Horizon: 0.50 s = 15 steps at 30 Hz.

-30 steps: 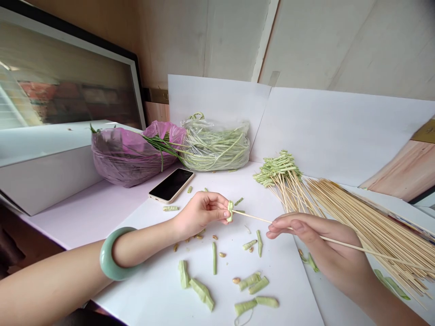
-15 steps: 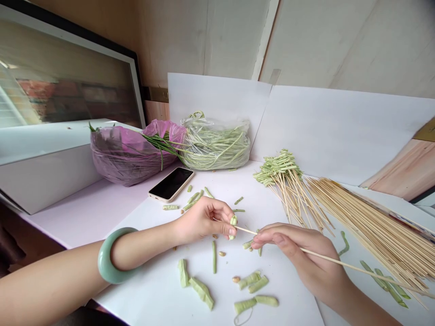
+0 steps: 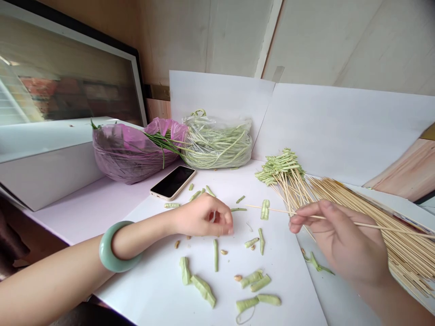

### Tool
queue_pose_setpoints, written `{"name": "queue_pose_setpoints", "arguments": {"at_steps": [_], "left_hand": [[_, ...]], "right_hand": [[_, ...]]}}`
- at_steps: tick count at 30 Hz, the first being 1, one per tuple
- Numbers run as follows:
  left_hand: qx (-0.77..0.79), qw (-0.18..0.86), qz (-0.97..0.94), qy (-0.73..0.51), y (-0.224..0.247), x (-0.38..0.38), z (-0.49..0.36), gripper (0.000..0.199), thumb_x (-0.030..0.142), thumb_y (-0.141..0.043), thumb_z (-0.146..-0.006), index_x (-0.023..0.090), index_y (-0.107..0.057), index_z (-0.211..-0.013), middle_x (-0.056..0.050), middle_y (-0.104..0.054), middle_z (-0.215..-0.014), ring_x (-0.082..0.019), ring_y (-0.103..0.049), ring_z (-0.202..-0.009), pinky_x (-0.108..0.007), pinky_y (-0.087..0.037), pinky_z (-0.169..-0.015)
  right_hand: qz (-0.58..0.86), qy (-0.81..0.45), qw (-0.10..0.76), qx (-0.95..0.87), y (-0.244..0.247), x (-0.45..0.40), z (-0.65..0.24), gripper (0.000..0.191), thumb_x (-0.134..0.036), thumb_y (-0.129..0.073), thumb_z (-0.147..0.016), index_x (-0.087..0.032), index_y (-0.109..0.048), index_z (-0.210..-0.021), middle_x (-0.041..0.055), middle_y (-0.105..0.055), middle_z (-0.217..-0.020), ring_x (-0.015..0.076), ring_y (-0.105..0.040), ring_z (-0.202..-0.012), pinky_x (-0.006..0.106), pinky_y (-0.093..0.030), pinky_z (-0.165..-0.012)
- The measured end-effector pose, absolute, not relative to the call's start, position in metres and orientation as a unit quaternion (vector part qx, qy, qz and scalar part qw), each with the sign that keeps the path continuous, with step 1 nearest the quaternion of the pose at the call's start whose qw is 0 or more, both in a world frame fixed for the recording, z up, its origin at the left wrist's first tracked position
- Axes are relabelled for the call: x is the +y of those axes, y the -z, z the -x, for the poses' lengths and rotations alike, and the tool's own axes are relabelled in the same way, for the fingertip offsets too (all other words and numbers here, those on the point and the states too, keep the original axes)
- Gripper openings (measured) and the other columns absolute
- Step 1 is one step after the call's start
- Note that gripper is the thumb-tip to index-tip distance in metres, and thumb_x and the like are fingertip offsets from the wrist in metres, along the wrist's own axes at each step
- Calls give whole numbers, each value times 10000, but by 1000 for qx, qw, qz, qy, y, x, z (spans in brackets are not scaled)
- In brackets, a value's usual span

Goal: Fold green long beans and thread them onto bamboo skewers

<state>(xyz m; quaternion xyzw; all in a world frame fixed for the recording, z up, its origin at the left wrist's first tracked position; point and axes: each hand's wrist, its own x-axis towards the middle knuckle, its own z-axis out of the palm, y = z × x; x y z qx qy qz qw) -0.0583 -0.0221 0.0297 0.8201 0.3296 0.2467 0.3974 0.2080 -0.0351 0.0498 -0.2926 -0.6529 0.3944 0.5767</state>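
My right hand [image 3: 343, 240] is closed around a thin bamboo skewer [image 3: 280, 211], held nearly level with its tip towards the left. Threaded near that tip is a piece of pale green long bean [image 3: 265, 210]. Over the white paper my left hand [image 3: 205, 216] has its fingers curled together, with nothing visible in them. A green bangle [image 3: 106, 253] circles the left wrist. Short bean pieces [image 3: 203, 290] and several loose seeds [image 3: 224, 252] lie scattered around and below the hands. One slim bean piece [image 3: 216, 256] rests just under the left hand.
Skewers with bean pieces threaded on their ends [image 3: 282, 165] form a heap behind my right hand. Bare skewers [image 3: 377, 209] lie piled at the right. A phone [image 3: 173, 182], a purple bag [image 3: 132, 156] and a clear bag of long beans [image 3: 219, 147] stand farther back.
The left fingers have come off the bean piece on the skewer. My right hand has drawn the skewer and its bean piece right and upward, away from the left hand.
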Motion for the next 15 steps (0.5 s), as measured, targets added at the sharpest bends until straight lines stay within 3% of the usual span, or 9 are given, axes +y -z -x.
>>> {"name": "queue_pose_setpoints", "arguments": {"at_steps": [7,12,15], "left_hand": [[178,454,-866,-115,-27,-27,60,217,343,-766,-716,137,-699,-722,-27,-615,-661,-124,-537,-614,-226,-409,-587],[163,445,-879,-58,-22,-32,59,326,394,-878,-521,188,-665,-655,16,-611,-610,-122,-532,-550,-239,-399,-557],[136,423,-895,-33,-25,-34,59,232,339,-830,-635,180,-663,-655,2,-625,-604,-129,-562,-581,-235,-412,-581]], "right_hand": [[302,-421,547,-657,-58,-33,-210,346,-425,-630,-846,-196,-741,-611,56,-631,-498,166,-594,-422,270,-509,-395],[294,-435,514,-678,-60,-39,-207,369,-413,-581,-880,-196,-730,-622,56,-623,-486,166,-591,-406,277,-497,-415],[296,-429,513,-682,-59,-40,-207,374,-425,-588,-873,-196,-728,-613,55,-620,-476,166,-588,-400,279,-498,-414]]}}
